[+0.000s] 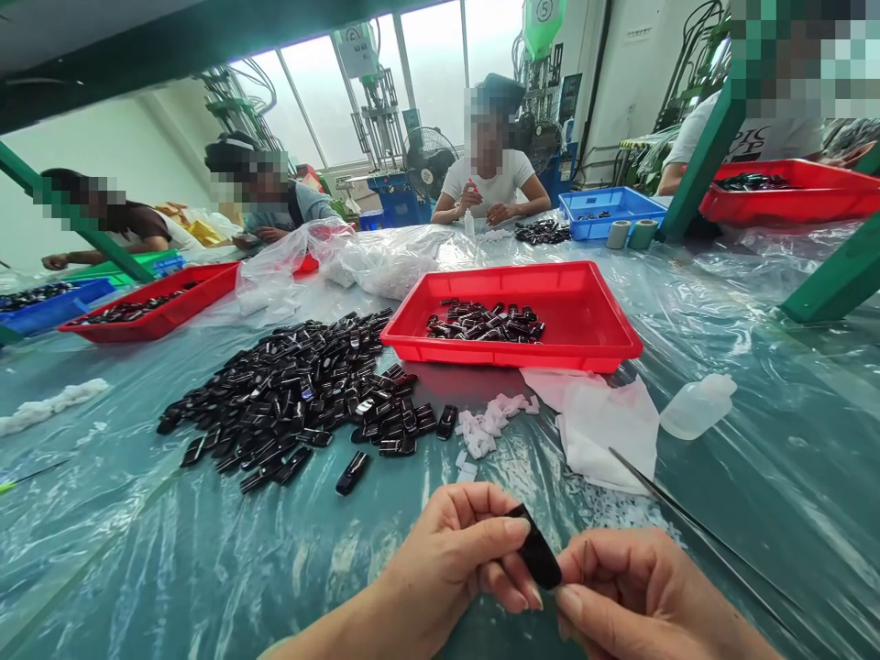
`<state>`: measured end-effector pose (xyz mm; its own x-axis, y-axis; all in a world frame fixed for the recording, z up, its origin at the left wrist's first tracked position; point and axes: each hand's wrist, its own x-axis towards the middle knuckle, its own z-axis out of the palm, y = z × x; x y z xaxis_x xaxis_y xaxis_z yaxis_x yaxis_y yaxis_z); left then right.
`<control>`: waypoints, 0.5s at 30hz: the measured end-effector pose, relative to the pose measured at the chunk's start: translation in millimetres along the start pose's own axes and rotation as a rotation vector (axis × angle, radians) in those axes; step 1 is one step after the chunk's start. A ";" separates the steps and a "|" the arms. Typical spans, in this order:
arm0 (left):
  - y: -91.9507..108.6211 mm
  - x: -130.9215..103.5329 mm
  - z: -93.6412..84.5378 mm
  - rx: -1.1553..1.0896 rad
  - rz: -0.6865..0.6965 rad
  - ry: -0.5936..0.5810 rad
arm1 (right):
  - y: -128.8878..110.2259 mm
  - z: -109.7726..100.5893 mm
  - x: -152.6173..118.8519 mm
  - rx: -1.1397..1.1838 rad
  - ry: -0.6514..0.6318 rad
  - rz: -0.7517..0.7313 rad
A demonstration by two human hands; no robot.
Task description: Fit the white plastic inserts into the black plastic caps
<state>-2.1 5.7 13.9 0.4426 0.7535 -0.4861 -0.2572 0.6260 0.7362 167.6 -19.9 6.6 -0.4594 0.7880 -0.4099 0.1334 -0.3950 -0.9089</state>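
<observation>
My left hand [467,550] is closed on a small black oblong plastic piece [538,548], thumb on top and fingers beneath. It is held tilted above the table, its dark flat face towards me. At its lower end, my right hand [632,587] pinches with thumb and forefinger, touching the corner. Long metal tweezers [677,509] slant past the far side of my right hand; whether that hand touches them I cannot tell. Beyond my hands lie small white pads [481,431], a single glossy black piece [353,473] and a large pile of similar pieces [289,394].
A red tray [619,344] with more black pieces stands ahead. To the right are a white cloth [609,435] and a translucent squeeze bottle [698,406]. Plastic sheeting covers the table. Green posts [842,270] rise at the sides. Several co-workers sit around the table.
</observation>
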 end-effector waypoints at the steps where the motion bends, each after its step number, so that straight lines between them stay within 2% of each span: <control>1: 0.3 0.3 -0.5 0.003 -0.010 -0.002 | -0.8 -0.8 -0.7 -0.042 -0.003 -0.009; 4: 2.4 2.2 -2.6 0.034 -0.008 0.017 | -0.2 -2.2 -1.6 -0.267 0.009 -0.097; 8: 5.5 3.9 -4.7 0.111 0.068 0.075 | 10.8 -1.6 0.9 -0.710 0.066 -0.317; 10: 5.7 3.8 -4.5 0.134 0.079 0.079 | 18.0 -1.2 3.2 -0.897 0.050 -0.413; 12: 5.0 3.5 -3.6 0.141 0.069 0.074 | 22.5 -1.1 5.0 -1.015 0.029 -0.466; 15: 4.0 3.5 -2.0 0.123 0.031 0.076 | 21.4 -1.1 4.8 -1.042 0.024 -0.466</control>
<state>-3.3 11.2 14.1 0.3684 0.7883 -0.4928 -0.1605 0.5761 0.8015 169.2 -24.0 -14.8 -0.6399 0.7684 -0.0075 0.6232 0.5132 -0.5901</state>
